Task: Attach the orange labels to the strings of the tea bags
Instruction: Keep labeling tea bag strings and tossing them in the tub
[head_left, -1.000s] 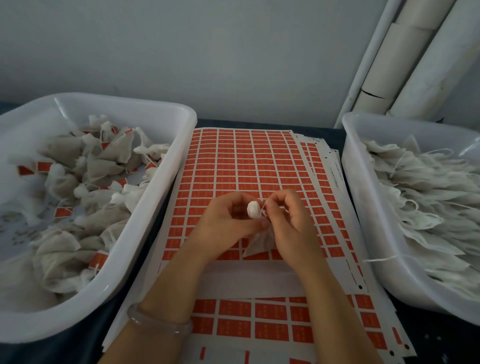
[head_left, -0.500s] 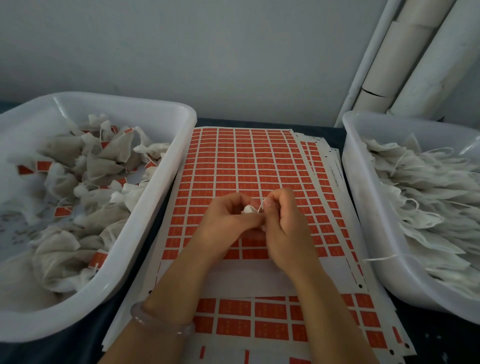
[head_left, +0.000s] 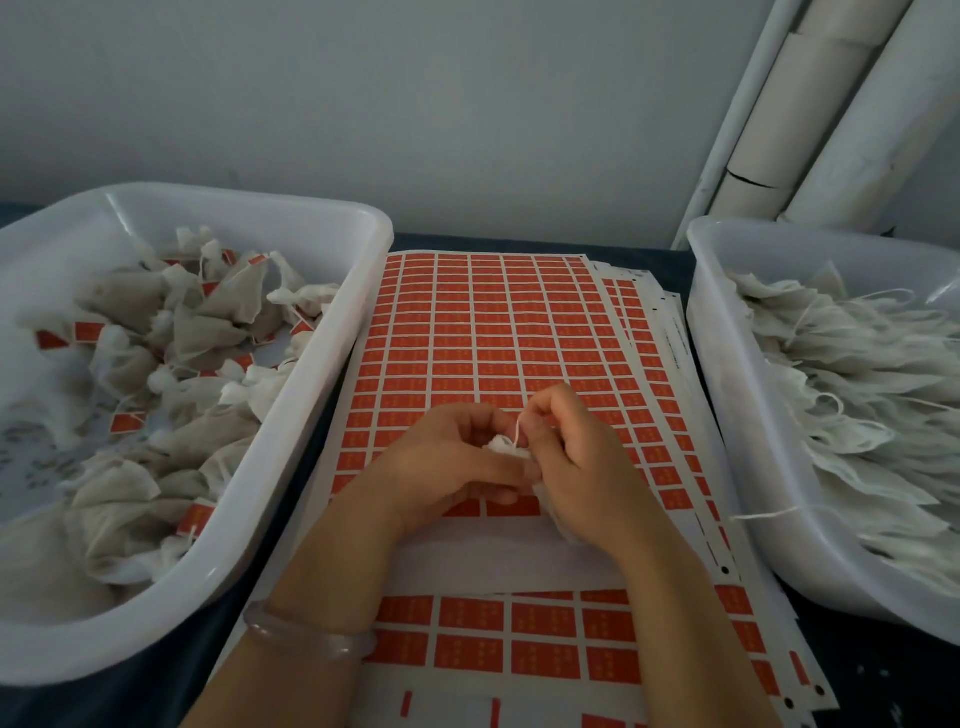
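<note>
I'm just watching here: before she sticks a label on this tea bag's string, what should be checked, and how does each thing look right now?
1. Tea bag held: ok, pinched between the left hand and right hand.
2. String free and reachable: ok, it rises from the bag to the right fingertips.
3. Labels within reach: ok, the label sheet lies right under the hands.
4. Label already peeled: cannot tell, none shows in the fingers.
5. Room in the left bin for the finished bag: ok, it is only partly filled.
6. More unlabelled bags: ok, the right bin holds a pile.
</note>
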